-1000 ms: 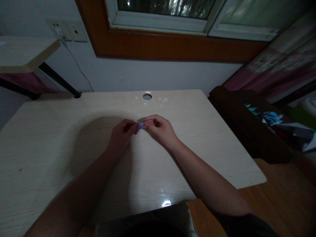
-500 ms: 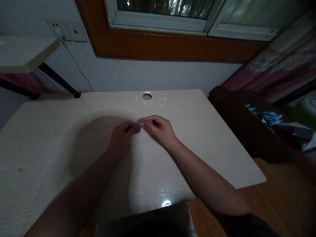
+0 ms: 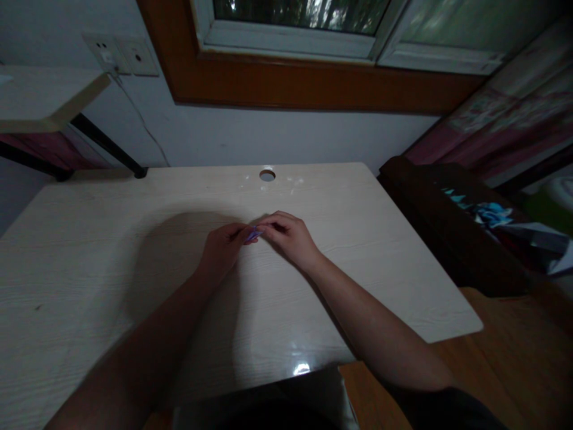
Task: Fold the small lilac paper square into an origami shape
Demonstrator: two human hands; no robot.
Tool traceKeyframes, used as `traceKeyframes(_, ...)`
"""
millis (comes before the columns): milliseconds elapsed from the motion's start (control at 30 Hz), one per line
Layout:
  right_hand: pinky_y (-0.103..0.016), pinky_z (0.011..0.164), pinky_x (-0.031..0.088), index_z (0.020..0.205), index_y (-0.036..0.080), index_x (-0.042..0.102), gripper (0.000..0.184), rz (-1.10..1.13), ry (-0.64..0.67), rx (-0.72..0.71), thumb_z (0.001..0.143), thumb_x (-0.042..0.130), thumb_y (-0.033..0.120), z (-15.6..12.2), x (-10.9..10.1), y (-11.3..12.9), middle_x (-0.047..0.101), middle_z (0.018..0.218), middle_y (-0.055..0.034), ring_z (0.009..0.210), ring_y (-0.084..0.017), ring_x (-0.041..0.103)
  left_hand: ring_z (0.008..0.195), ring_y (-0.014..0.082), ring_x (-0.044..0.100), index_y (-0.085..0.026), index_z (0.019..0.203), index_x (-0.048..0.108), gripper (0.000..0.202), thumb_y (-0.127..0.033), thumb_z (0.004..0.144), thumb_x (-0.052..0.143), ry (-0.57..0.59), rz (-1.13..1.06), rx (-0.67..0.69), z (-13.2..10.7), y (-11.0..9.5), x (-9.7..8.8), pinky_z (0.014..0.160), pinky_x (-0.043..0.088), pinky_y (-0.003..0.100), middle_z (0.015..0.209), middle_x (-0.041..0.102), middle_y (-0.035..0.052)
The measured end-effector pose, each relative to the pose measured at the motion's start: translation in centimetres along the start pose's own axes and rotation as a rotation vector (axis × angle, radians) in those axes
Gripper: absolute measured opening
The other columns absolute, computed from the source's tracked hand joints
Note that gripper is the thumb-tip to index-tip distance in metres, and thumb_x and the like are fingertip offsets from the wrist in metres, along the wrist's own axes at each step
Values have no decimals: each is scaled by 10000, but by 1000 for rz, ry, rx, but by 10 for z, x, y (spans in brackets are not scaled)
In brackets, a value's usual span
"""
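A small purple piece (image 3: 252, 235), thin like folded paper, is pinched between both hands over the middle of a pale wooden desk (image 3: 111, 257). My left hand (image 3: 222, 246) grips its left end with closed fingertips. My right hand (image 3: 289, 235) holds the right end, fingers curled over it. Most of the purple piece is hidden by the fingers, so I cannot make out its shape.
A round cable hole (image 3: 267, 175) sits at the desk's far edge. A wall socket (image 3: 120, 55) with a cord is up left, beside a raised shelf (image 3: 42, 95). A dark chair with clothes (image 3: 452, 221) stands right of the desk. A window is above.
The hands have closed in on each other and sunk slightly toward the desk. Less of the purple piece shows between the fingers than a second ago.
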State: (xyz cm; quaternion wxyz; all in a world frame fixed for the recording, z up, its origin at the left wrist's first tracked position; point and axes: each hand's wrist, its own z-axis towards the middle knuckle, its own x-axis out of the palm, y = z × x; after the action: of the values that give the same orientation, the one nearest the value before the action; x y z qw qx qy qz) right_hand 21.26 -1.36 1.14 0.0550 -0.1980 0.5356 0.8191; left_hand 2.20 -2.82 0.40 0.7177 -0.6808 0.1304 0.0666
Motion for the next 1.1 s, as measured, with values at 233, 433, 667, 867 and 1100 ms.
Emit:
traceKeyframes(233, -286, 706, 462, 872, 221, 756, 133, -71, -23, -16, 915, 672, 315, 0, -1, -2, 701, 820, -28, 743, -156, 617, 760, 207, 758, -186, 860, 750, 355, -530, 869, 664, -9, -63, -13, 1, 1, 0, 732, 586, 288, 813, 784, 49)
traceKeyframes(433, -287, 695, 436, 888, 216, 739, 187, -75, -30, 20, 928, 644, 371, 1, -2, -4, 666, 806, -31, 748, -163, 587, 770, 208, 760, -184, 882, 745, 357, -531, 871, 663, 2, -79, -28, 1, 2, -3, 741, 594, 291, 832, 787, 59)
traceKeyframes(667, -284, 680, 436, 881, 190, 714, 234, 77, -108, 154, 885, 675, 420, 0, -3, -13, 668, 812, -34, 735, -158, 563, 703, 183, 742, -177, 932, 739, 345, -509, 845, 701, -33, -133, -33, 3, 4, -1, 707, 602, 289, 799, 781, 59)
traceKeyframes(867, -292, 729, 463, 904, 193, 729, 229, 151, -90, 179, 881, 676, 415, 2, -6, -16, 692, 846, -36, 782, -159, 599, 705, 184, 742, -187, 956, 742, 332, -498, 872, 663, -16, -52, -13, 2, 7, 0, 710, 587, 291, 801, 779, 50)
traceKeyframes(1100, -318, 759, 500, 919, 205, 768, 222, 151, 37, 132, 840, 721, 407, 4, -10, -5, 710, 906, -58, 814, -170, 630, 679, 183, 741, -220, 911, 738, 243, -420, 911, 600, 61, 173, 85, 1, 9, 1, 698, 558, 286, 752, 770, 13)
